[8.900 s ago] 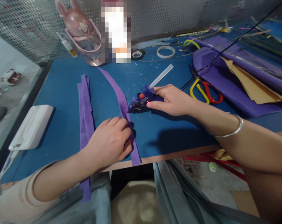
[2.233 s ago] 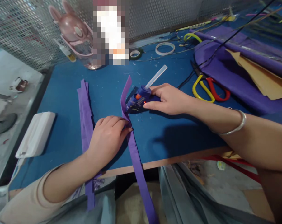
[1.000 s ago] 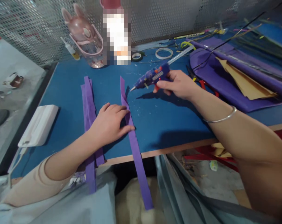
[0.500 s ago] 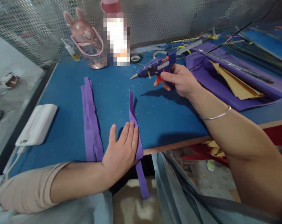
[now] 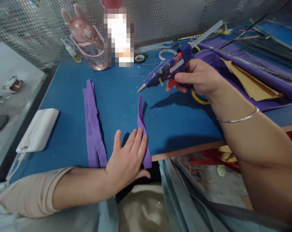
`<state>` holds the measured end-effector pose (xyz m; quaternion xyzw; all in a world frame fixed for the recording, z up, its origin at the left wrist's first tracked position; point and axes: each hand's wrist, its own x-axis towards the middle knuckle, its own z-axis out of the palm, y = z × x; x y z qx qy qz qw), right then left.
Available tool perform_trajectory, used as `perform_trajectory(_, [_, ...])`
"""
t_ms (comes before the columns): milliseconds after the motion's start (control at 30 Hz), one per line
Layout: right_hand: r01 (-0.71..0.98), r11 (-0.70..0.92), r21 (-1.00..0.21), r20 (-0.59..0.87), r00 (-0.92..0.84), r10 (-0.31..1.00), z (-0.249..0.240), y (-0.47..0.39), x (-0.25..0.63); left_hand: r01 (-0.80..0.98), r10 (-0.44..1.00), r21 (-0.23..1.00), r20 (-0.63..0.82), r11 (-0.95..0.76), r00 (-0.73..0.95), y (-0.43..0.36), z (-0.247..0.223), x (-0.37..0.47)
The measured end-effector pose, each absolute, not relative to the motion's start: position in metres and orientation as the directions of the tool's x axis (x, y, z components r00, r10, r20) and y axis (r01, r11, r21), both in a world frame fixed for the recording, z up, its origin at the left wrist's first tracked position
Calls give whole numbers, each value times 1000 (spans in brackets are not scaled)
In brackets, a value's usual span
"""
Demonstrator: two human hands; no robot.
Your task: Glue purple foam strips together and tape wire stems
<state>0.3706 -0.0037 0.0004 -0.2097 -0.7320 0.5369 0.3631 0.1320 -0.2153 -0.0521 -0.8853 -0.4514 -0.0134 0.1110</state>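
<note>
The right hand (image 5: 201, 77) grips the glue gun (image 5: 166, 71), which holds a clear glue stick (image 5: 207, 33). The left hand (image 5: 128, 154), open, presses the purple strip (image 5: 141, 119) on the table (image 5: 117, 106). Behind stands a bunny-eared bottle (image 5: 86, 37), its contents unclear.

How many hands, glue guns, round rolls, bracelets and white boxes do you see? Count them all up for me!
Hands: 2 (left hand, right hand)
Glue guns: 1 (blue glue gun)
Round rolls: 2 (dark roll, white roll)
Bracelets: 1 (silver bracelet)
White boxes: 1 (white box)
Total: 7
</note>
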Motion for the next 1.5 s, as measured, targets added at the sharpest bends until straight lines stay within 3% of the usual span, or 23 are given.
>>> perform_trajectory(267, [81, 321, -944, 173, -704, 689, 9, -7, 377, 794, 748, -141, 273, -591, 605, -188, -36, 118])
perform_trajectory(500, [232, 453, -861, 126, -766, 630, -5, -13, 363, 802, 772, -114, 220, -587, 597, -184, -37, 116])
perform_trajectory(867, [239, 640, -731, 152, -857, 493, -15, -27, 341, 788, 742, -126, 274, -603, 612, -183, -39, 117])
perform_trajectory(1067, [275, 704, -655, 218, -823, 524, -18, -30, 333, 839, 813, -132, 206, -528, 544, -183, -39, 114])
perform_trajectory(1233, [317, 707, -632, 234, -792, 564, -20, -34, 328, 871, 878, -261, 134, -416, 460, -182, -33, 117])
perform_trajectory(1500, [362, 685, -632, 239, -750, 616, -22, -39, 322, 874, 880, -301, 172, -381, 443, -184, -28, 120])
